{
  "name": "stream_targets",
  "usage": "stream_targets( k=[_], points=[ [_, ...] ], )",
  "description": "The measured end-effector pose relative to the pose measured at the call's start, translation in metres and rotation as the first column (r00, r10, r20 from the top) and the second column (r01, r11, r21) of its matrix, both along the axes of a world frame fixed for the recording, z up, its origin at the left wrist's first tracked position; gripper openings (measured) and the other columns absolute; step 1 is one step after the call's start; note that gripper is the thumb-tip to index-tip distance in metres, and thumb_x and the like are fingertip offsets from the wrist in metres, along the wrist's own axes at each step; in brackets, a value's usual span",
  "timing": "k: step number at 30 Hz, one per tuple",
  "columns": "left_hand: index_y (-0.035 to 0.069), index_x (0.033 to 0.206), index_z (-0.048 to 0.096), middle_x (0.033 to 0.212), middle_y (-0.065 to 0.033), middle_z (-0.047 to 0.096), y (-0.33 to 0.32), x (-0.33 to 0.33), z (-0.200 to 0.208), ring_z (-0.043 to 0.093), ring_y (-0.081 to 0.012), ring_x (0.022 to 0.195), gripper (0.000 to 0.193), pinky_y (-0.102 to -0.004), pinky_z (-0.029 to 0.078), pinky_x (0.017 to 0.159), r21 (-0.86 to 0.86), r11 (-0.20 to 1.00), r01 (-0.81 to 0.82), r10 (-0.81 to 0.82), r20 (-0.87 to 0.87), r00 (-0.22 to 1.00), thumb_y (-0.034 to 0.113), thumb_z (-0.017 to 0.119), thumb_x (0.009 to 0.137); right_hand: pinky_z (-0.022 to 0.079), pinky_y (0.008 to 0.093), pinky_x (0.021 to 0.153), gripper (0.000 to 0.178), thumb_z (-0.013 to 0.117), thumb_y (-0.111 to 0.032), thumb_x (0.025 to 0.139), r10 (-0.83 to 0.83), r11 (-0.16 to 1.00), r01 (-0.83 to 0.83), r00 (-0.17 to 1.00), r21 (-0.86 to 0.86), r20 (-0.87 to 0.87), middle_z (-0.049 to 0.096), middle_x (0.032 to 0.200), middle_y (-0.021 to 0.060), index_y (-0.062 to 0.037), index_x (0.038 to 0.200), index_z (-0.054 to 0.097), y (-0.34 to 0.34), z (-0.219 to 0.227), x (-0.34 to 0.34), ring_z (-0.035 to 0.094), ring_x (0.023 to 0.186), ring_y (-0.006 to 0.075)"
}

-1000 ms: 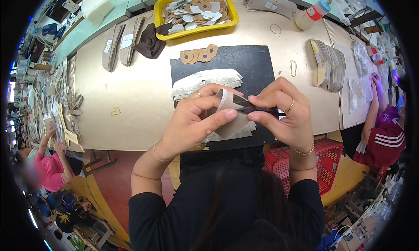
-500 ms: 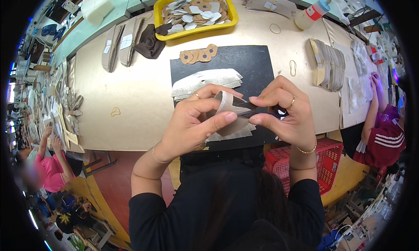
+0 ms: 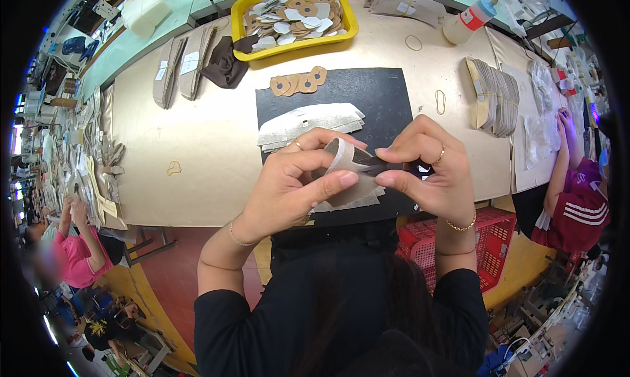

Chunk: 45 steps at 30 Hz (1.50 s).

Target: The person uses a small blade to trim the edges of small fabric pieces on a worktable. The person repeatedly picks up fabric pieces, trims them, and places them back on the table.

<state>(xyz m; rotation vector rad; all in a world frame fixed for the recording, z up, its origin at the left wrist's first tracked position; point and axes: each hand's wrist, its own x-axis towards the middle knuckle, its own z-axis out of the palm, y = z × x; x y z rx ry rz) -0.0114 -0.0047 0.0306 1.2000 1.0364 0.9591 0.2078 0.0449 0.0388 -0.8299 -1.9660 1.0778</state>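
Note:
In my left hand (image 3: 289, 180) a curled, pale grey-beige piece of material (image 3: 342, 155) is pinched between thumb and fingers, its edge turned up. My right hand (image 3: 430, 164) grips dark thread snips (image 3: 373, 166), whose blades point left and meet the piece close to my left thumb. The blades look nearly together; their very tips are partly hidden by the material. Beneath my hands is a black mat (image 3: 384, 88) bearing a stack of pale curved pieces (image 3: 308, 120). Several brown tabs with dark dots (image 3: 298, 83) lie at its far edge.
A yellow tray (image 3: 352, 32) of small cut pieces stands at the back. Banded stacks (image 3: 492, 95) lie right, more (image 3: 190, 62) at left beside a dark cloth (image 3: 226, 65). A bottle (image 3: 469, 22) stands back right. A red basket (image 3: 492, 246) is below the table. Co-workers sit on both sides.
The blades of the snips have come closer together at the piece's edge. The piece has turned slightly in my left hand; both hands stay almost in place.

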Motion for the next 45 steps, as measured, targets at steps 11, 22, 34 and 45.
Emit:
stream_targets(
  k=[11, 22, 34, 45],
  points=[
    [-0.002, 0.090, 0.073, 0.116, -0.0133, 0.064, 0.000, 0.001, -0.001, 0.059, -0.0186, 0.105, 0.015, -0.0307, 0.047, 0.090, 0.071, 0.997, 0.004, -0.003, -0.016, 1.000, 0.012, 0.070, 0.086, 0.044, 0.0268, 0.056, 0.019, 0.081, -0.005, 0.073, 0.011, 1.000, -0.011, 1.000, 0.016, 0.002, 0.058, 0.077, 0.0061, 0.0007, 0.088, 0.071, 0.001, -0.001, -0.001, 0.057, 0.066, 0.0151],
    [-0.002, 0.095, 0.072, 0.118, -0.0124, 0.063, -0.001, 0.000, -0.005, 0.061, -0.0195, 0.104, 0.013, -0.0297, 0.050, 0.086, 0.180, 0.983, 0.029, -0.004, -0.133, 0.991, 0.007, 0.069, 0.086, 0.043, 0.0250, 0.058, 0.017, 0.080, -0.005, 0.075, -0.054, 0.998, 0.055, 0.998, 0.034, -0.022, 0.057, 0.076, 0.0051, 0.0003, 0.087, 0.070, 0.001, -0.005, 0.001, 0.056, 0.067, 0.0132],
    [-0.007, 0.101, 0.067, 0.121, -0.0153, 0.058, -0.001, 0.013, -0.022, 0.064, -0.0289, 0.106, 0.027, -0.0353, 0.055, 0.090, 0.857, 0.515, 0.025, 0.527, -0.340, 0.779, -0.009, 0.074, 0.075, 0.044, 0.0233, 0.058, 0.026, 0.081, -0.009, 0.077, -0.273, 0.954, 0.291, 0.943, 0.073, -0.188, 0.058, 0.084, 0.0059, -0.0025, 0.098, 0.067, -0.023, -0.032, -0.019, 0.053, 0.070, 0.0117],
    [-0.007, 0.086, 0.066, 0.114, -0.0169, 0.060, 0.000, 0.019, -0.025, 0.065, -0.0320, 0.100, 0.025, -0.0371, 0.057, 0.081, 0.898, 0.440, 0.015, 0.561, -0.288, 0.776, -0.011, 0.077, 0.064, 0.048, 0.0261, 0.061, 0.026, 0.082, -0.002, 0.073, -0.316, 0.908, 0.351, 0.932, 0.230, -0.177, 0.060, 0.083, 0.0081, -0.0009, 0.095, 0.068, -0.024, -0.027, -0.024, 0.058, 0.070, 0.0166]
  ],
)
